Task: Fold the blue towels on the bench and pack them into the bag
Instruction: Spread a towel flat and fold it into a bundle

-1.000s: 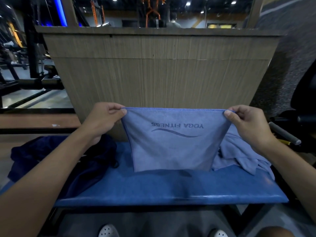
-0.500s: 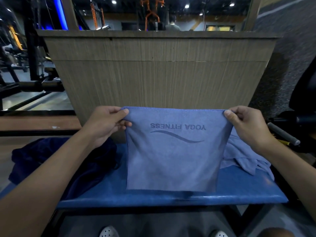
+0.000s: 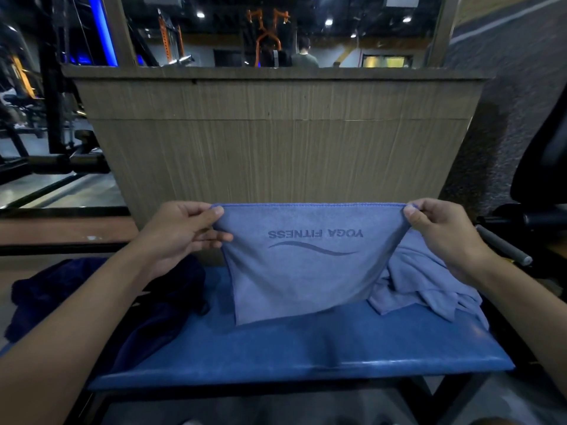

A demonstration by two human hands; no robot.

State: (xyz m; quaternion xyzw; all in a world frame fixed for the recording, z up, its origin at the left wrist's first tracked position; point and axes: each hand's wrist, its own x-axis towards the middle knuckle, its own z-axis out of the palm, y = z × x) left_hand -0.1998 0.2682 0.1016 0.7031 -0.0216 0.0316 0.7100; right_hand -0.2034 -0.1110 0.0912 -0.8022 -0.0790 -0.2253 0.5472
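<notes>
A light blue towel printed "YOGA FITNESS" upside down hangs stretched over the blue padded bench. My left hand pinches its top left corner, and my right hand pinches its top right corner. The towel's lower edge swings just above the bench seat. A crumpled heap of light blue towels lies on the bench's right end, behind and below my right hand. A dark navy bag slumps on the bench's left end, partly hidden by my left forearm.
A tall wood-grain panel stands directly behind the bench with a mirror above it. A barbell and rack are at the left. A black machine with a grey handle sits at the right.
The towel's lower edge has swung back away from me and lifted off the bench front. Both hands keep their pinch on the top corners at about the same height.
</notes>
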